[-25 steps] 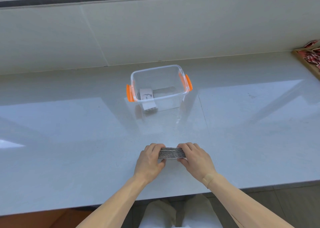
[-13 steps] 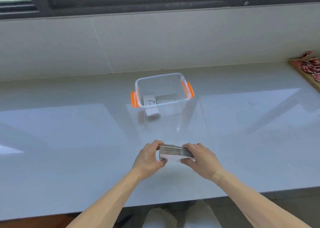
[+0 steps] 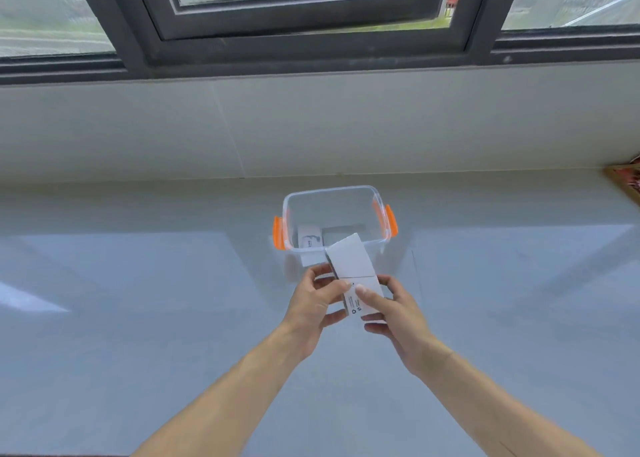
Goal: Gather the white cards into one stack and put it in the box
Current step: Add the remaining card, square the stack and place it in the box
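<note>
1. The stack of white cards (image 3: 349,260) is held in the air, tilted, just before the near wall of the box (image 3: 379,207), with its far end over the rim.
2. I judge it light, but made of many thin, smooth cards, so it can slide apart or fan out. It is best pinched across its long edges with a thumb on top.
3. The left hand (image 3: 317,309) and the right hand (image 3: 391,312) both have their fingers closed on the near end of the stack.
4. Count: one stack in the hands, one clear box with two orange latches (image 3: 278,233), and some printed white paper (image 3: 309,240) inside it; how many pieces I cannot tell.
5. The pale surface (image 3: 138,300) around shows no loose cards.
</note>
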